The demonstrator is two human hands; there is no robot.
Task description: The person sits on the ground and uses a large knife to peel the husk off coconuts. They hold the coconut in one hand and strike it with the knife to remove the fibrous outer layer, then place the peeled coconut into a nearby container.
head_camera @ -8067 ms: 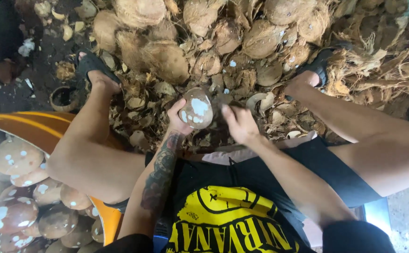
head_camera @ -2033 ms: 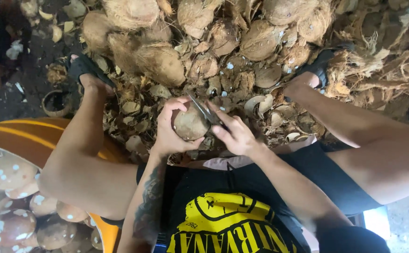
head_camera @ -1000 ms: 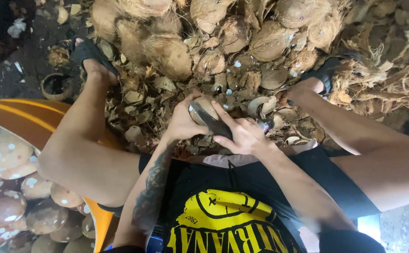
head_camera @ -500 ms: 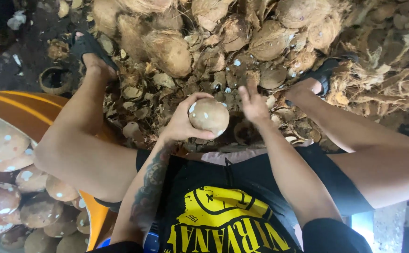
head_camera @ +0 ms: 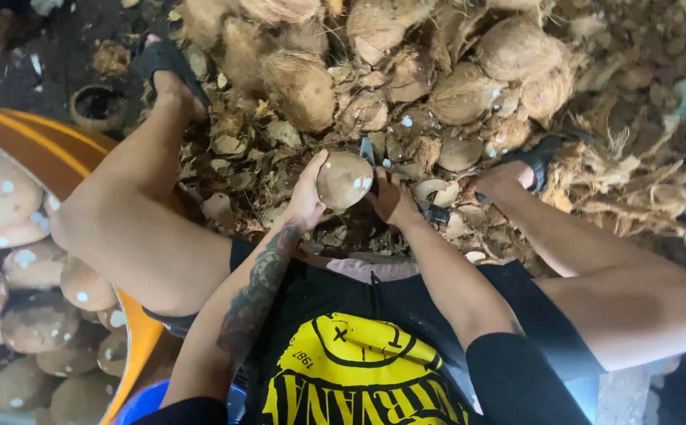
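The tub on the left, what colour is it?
Orange. The tub shows in the head view, its rim curving round the peeled coconuts.

The person wears a black T-shirt (head_camera: pixel 359 370) with short sleeves and a large yellow round print on the chest, drawn over with black lines and lettering. Black shorts (head_camera: pixel 547 330) cover the upper legs, and a strip of pale pink cloth (head_camera: pixel 366 269) shows at the waist between the knees. A dark tattoo (head_camera: pixel 252 303) of dense, curling patterns runs along the left forearm from near the wrist to the elbow. The left hand (head_camera: pixel 305 201) and right hand (head_camera: pixel 394 197) are bare, with no gloves or rings to be made out. On each foot is a black sandal (head_camera: pixel 166 63) with broad straps; the other sandal (head_camera: pixel 544 153) is partly hidden by fibre.
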